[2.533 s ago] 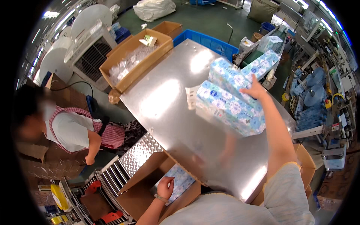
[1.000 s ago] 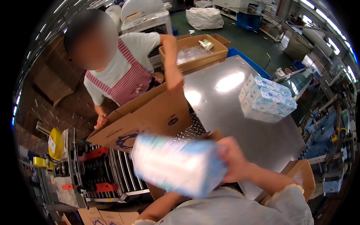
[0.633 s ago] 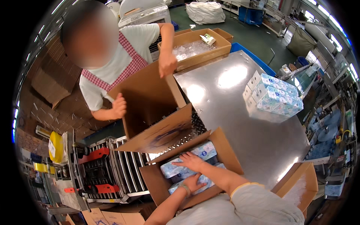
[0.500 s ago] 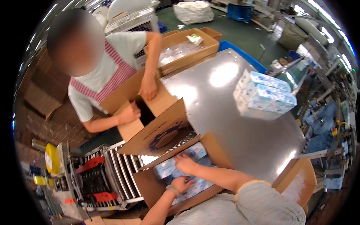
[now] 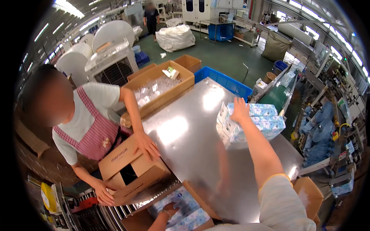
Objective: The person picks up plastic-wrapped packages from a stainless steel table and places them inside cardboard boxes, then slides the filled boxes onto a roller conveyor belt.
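Note:
My right hand (image 5: 240, 111) lies over the left part of a stack of blue-and-white floral tissue packs (image 5: 264, 124) on the metal table; its fingers are stretched out, holding nothing. The packs seem bundled in clear film. Down in an open cardboard box (image 5: 198, 198) at the near edge, my left hand (image 5: 170, 210) rests on similar tissue packs (image 5: 184, 199). Its fingers are in shadow but look extended. Across from me, another person's hands (image 5: 148, 146) press on a second cardboard box (image 5: 135, 175), whose top flaps are partly folded in.
Both boxes sit by the roller conveyor (image 5: 113, 215). Beyond the steel table (image 5: 185, 134) stand a large carton of clear plastic scraps (image 5: 181, 82) and a blue crate (image 5: 223, 79). Machinery (image 5: 323, 131) lines the right side; an open carton (image 5: 308, 196) stands near my right elbow.
My right hand has left the near box and reached out to the tissue packs on the table. My left hand stays in the box. The other person's box has turned and its flaps folded further down.

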`<state>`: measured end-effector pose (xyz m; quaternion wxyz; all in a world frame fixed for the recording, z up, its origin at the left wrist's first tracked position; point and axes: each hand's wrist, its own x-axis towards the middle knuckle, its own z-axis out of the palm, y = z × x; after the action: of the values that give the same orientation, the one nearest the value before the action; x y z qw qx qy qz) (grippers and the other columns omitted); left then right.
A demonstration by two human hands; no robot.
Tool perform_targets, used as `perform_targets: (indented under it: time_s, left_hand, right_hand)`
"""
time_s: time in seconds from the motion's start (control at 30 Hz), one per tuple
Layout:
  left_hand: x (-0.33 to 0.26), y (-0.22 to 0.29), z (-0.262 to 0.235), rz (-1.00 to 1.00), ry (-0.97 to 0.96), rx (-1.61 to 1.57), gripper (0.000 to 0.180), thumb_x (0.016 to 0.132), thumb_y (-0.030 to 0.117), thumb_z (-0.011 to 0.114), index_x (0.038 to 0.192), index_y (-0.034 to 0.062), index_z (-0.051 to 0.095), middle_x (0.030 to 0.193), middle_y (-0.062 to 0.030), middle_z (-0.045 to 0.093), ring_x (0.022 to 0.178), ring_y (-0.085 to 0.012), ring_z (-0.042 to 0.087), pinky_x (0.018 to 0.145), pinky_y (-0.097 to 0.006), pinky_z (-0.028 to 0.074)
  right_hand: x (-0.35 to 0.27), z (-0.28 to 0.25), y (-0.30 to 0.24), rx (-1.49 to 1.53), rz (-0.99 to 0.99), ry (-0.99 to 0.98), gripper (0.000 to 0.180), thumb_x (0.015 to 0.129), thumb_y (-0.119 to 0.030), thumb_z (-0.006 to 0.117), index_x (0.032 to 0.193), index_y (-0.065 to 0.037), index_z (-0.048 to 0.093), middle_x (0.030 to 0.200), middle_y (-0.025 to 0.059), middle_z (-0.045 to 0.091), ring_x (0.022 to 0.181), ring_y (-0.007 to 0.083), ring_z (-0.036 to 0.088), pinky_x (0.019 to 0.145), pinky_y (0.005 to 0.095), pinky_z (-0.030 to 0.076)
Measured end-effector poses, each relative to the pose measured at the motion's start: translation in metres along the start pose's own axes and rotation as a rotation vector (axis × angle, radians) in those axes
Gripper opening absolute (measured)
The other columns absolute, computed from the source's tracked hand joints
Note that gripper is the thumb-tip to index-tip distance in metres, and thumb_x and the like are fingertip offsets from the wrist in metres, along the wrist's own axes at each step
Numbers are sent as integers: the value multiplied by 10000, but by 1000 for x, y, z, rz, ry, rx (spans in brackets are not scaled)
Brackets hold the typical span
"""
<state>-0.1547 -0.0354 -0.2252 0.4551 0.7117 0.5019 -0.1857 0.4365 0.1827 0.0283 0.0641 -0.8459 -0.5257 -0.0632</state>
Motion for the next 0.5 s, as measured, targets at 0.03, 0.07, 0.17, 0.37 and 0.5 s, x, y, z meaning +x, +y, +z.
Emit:
perform_targets:
  time_s: [0.03, 0.07, 0.17, 0.37, 0.5]
  left_hand:
    - [-4, -13, 15, 196, 301, -26, 574, 877, 476, 672, 1300, 89, 656, 1208, -193, 703, 1134, -361, 663, 1000, -413, 517]
    - [-15, 13, 5, 130, 330, -95, 483, 888, 413, 680, 1241, 84, 686, 1083, -178, 738, 1022, -351, 698, 918, -422, 548]
    - [-35, 31, 4, 268, 551, -304, 536, 840, 338, 750, 1301, 87, 641, 1173, -219, 696, 1043, -366, 686, 910, -448, 536]
    - [-135, 280, -96, 630, 961, 46, 374, 839, 88, 718, 1201, 29, 650, 1185, -228, 644, 1138, -423, 580, 1043, -471, 431]
    - [-95, 338, -91, 714, 916, 374, 814, 754, 339, 810, 1442, 49, 484, 1452, -319, 440, 1179, -477, 588, 962, -481, 504]
  right_hand:
    - [8, 4, 6, 6, -9, 21, 929, 728, -258, 761, 1538, -52, 356, 1499, 162, 449, 1454, 324, 354, 1222, 577, 197]
    - [14, 13, 19, 17, -15, -92, 900, 723, -230, 730, 1523, -40, 362, 1468, 148, 484, 1435, 304, 389, 1227, 597, 167]
    - [18, 13, 10, -86, -164, -263, 797, 678, -257, 759, 1402, -52, 496, 1318, 148, 601, 1314, 291, 529, 1215, 600, 188]
    - [-131, -24, -38, 135, -905, -445, 612, 649, -284, 812, 1204, -94, 635, 1112, 156, 676, 1137, 304, 631, 1158, 584, 239]
    - [-204, -66, -11, 516, -774, -393, 798, 767, -461, 790, 1458, -169, 519, 1507, 211, 452, 1463, 367, 358, 1186, 704, 71]
